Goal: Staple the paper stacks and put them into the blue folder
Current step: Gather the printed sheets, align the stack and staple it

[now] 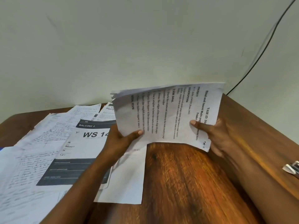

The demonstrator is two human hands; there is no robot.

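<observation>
Held stack (168,113): several printed sheets lifted clear of the worktop (186,175), tilted with the printed face toward the camera. Left hand (123,141) takes the near left corner, thumb on the front face and the other fingers hidden behind; that grip pinches the sheets. Right hand (212,135) takes the right side of the stack the same way, thumb on the front, fingers behind, also pinching. The far edges of the sheets look fanned and uneven, and the right side is blurred. Judgement: the two-sided hold serves to square the sheets before stapling, so no staple is in yet.

Legible on the top sheet, text running sideways: "TASK ID: 36…", "Bind and Insert Multi-pag…", "Folder", "PROJECT", "DESCRIPTION", "TASK GOAL", "Stack the scattered sheets", "Press the edges of the stack", "Use a stapler to bind the stack". Smaller lines are too blurred to read.

Left of the held stack, loose papers (48,159) lie overlapped on the worktop: handwritten pages and a printed sheet (90,143) reading "BALCONY 2", "2B", "WS 14", "Balcony 2". These look unsorted, likely still to be gathered.

Right of the held stack, at the frame edge, a white and metal object (291,169) rests on the worktop; possibly the stapler, cannot confirm. A sliver of blue (1,148) shows far left of the stack under the papers; possibly the folder, cannot confirm. A dark cable (267,41) runs down the wall behind the stack.
</observation>
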